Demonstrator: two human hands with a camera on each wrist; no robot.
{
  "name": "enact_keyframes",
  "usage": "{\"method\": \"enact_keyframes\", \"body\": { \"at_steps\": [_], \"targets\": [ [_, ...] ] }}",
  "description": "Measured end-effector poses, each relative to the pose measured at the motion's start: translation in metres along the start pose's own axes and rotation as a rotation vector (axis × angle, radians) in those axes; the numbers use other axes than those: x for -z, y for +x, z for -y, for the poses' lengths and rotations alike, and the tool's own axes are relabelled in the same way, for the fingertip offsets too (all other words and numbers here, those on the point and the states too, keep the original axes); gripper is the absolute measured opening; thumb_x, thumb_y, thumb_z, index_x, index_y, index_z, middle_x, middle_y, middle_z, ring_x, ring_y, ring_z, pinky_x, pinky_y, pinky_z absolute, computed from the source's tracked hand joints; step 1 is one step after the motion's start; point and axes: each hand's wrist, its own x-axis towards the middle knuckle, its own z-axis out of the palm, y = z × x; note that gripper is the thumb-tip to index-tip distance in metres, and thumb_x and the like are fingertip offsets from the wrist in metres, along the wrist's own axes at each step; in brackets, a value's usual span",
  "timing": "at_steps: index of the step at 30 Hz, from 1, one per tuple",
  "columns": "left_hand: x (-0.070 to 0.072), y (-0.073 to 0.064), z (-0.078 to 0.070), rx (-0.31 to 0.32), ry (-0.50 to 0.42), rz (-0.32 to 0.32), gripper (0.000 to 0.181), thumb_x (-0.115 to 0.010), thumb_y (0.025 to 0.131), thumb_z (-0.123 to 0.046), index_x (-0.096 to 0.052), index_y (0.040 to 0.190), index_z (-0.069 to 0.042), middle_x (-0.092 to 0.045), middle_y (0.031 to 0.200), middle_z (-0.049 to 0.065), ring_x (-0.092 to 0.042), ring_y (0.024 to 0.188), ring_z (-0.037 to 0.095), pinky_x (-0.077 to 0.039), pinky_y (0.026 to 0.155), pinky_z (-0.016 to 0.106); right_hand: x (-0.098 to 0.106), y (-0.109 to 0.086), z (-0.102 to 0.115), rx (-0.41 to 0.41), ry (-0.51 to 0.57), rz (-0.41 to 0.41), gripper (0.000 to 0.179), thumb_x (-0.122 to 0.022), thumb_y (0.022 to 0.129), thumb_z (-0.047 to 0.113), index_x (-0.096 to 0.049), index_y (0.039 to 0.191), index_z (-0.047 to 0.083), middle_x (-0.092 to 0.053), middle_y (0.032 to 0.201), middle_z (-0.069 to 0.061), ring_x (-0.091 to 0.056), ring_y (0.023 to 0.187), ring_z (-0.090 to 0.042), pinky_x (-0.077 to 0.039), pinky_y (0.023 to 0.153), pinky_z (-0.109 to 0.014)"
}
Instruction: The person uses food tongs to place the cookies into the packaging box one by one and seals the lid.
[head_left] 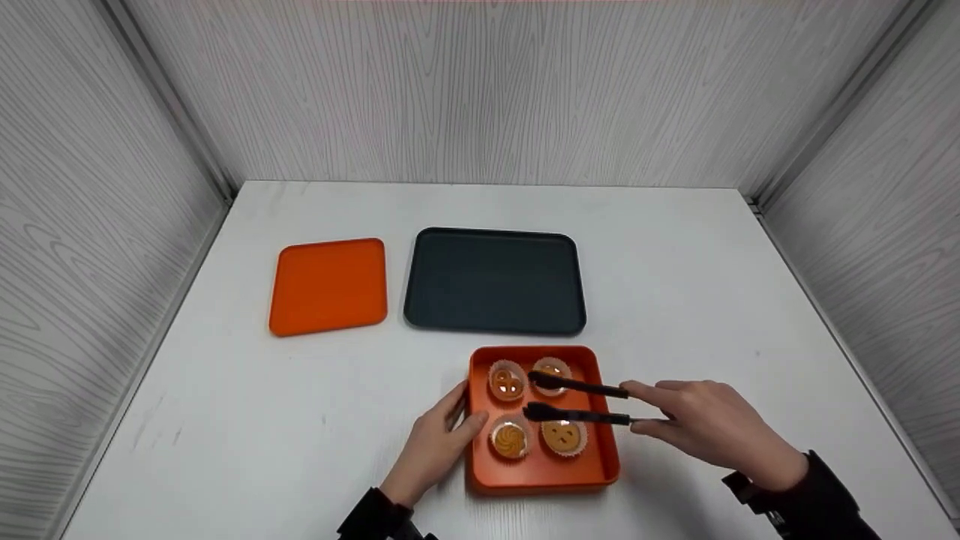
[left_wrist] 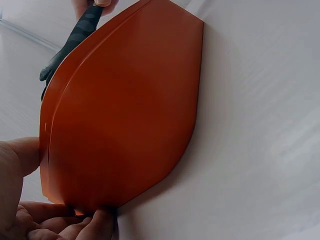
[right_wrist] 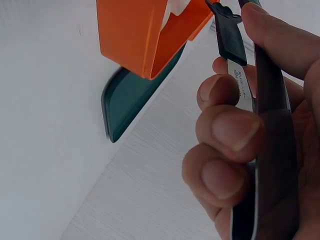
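An orange box (head_left: pixel 555 475) stands open at the top near the table's front, holding several small round pastries in clear, pleated cups. My left hand (head_left: pixel 433 442) grips its left wall, thumb on the rim and fingers along the outside; the left wrist view shows the fingers at the box's lower edge. From the right, my right hand (head_left: pixel 705 420) holds black-tipped tongs (head_left: pixel 581 415) over the box. The tong arms are spread. One tip covers part of the far-right pastry (head_left: pixel 553 367); the other lies just above the near-right pastry (head_left: pixel 562 438). Both tips look free.
Behind the box lies a dark rectangular tray (head_left: pixel 495 281). To its left is a flat orange tray (head_left: pixel 330 286). Wood-grain panels (head_left: pixel 450 90) border the white table (head_left: pixel 675 277) at the back and both sides.
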Motion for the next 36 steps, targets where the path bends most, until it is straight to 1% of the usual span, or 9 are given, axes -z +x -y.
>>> {"method": "enact_keyframes", "body": {
  "at_steps": [2, 6, 13, 16, 19, 23, 28, 34, 36],
  "targets": [
    [0.000, 0.000, 0.000, 0.003, 0.002, -0.001, 0.078, -0.062, 0.100, -0.050, -0.035, 0.160, -0.008, -0.038, 0.163, 0.012, -0.031, 0.152, 0.029, -0.030, 0.122, 0.047, 0.003, -0.002, -0.003, -0.018, -0.011, -0.031, 0.046, -0.084, 0.085, 0.032, -0.072, 0.129, 0.022, -0.048, 0.064, 0.020, -0.037, 0.053, 0.002, -0.035, 0.050, -0.019],
    [0.000, 0.000, 0.000, 0.003, 0.019, -0.009, 0.078, -0.062, 0.100, -0.050, -0.035, 0.160, -0.008, -0.038, 0.162, 0.012, -0.032, 0.152, 0.029, -0.030, 0.122, 0.047, 0.005, -0.005, -0.010, -0.020, -0.027, -0.144, 0.047, -0.086, 0.083, 0.029, -0.073, 0.127, 0.020, -0.042, 0.063, 0.019, -0.034, 0.053, 0.001, -0.031, 0.049, -0.019],
    [0.000, -0.001, 0.000, -0.005, 0.022, -0.010, 0.078, -0.062, 0.100, -0.049, -0.035, 0.159, -0.006, -0.039, 0.162, 0.013, -0.033, 0.151, 0.029, -0.031, 0.122, 0.047, -0.003, -0.003, -0.021, -0.026, -0.029, -0.353, 0.046, -0.089, 0.079, 0.022, -0.073, 0.122, 0.017, -0.038, 0.064, 0.018, -0.031, 0.054, 0.001, -0.029, 0.048, -0.019],
    [0.001, 0.000, 0.000, -0.009, 0.014, -0.006, 0.078, -0.062, 0.100, -0.049, -0.034, 0.159, -0.006, -0.039, 0.162, 0.013, -0.032, 0.151, 0.029, -0.031, 0.122, 0.046, -0.006, 0.000, -0.025, -0.037, -0.033, -0.424, 0.044, -0.089, 0.079, 0.019, -0.072, 0.120, 0.015, -0.037, 0.064, 0.017, -0.031, 0.054, 0.001, -0.029, 0.047, -0.020],
    [0.001, 0.000, 0.000, -0.008, 0.018, -0.005, 0.079, -0.062, 0.100, -0.049, -0.034, 0.159, -0.005, -0.039, 0.162, 0.013, -0.032, 0.152, 0.029, -0.030, 0.122, 0.047, -0.009, 0.002, -0.029, -0.076, -0.011, -0.453, 0.041, -0.086, 0.083, 0.015, -0.070, 0.120, 0.011, -0.036, 0.062, 0.015, -0.030, 0.054, 0.000, -0.027, 0.047, -0.020],
    [0.000, 0.000, 0.000, -0.002, 0.024, -0.007, 0.078, -0.062, 0.100, -0.049, -0.035, 0.159, -0.006, -0.039, 0.162, 0.013, -0.032, 0.152, 0.030, -0.030, 0.122, 0.048, -0.012, 0.004, -0.034, -0.124, 0.045, -0.482, 0.038, -0.079, 0.087, 0.007, -0.066, 0.123, 0.002, -0.036, 0.062, 0.012, -0.029, 0.055, -0.002, -0.027, 0.049, -0.021],
    [0.000, 0.001, -0.001, 0.008, 0.012, 0.001, 0.078, -0.062, 0.100, -0.049, -0.035, 0.160, -0.007, -0.038, 0.162, 0.013, -0.032, 0.152, 0.029, -0.030, 0.122, 0.047, -0.017, 0.006, -0.041, -0.180, 0.101, -0.525, 0.042, -0.071, 0.090, 0.002, -0.062, 0.131, -0.007, -0.039, 0.065, 0.008, -0.032, 0.058, -0.004, -0.031, 0.052, -0.023],
    [0.001, 0.000, -0.001, 0.007, 0.011, 0.005, 0.079, -0.062, 0.100, -0.050, -0.034, 0.160, -0.007, -0.038, 0.162, 0.013, -0.031, 0.152, 0.029, -0.030, 0.122, 0.047, -0.021, 0.011, -0.050, -0.245, 0.102, -0.497, 0.044, -0.068, 0.096, 0.008, -0.058, 0.134, -0.010, -0.045, 0.066, 0.003, -0.038, 0.058, -0.009, -0.038, 0.054, -0.028],
    [0.001, 0.000, -0.001, 0.009, 0.006, 0.005, 0.079, -0.062, 0.100, -0.050, -0.034, 0.160, -0.007, -0.037, 0.163, 0.013, -0.031, 0.152, 0.029, -0.030, 0.122, 0.047, -0.022, 0.014, -0.052, -0.257, 0.096, -0.486, 0.039, -0.067, 0.097, 0.009, -0.058, 0.131, -0.009, -0.043, 0.063, 0.004, -0.037, 0.056, -0.010, -0.036, 0.052, -0.029]
  ]
}}
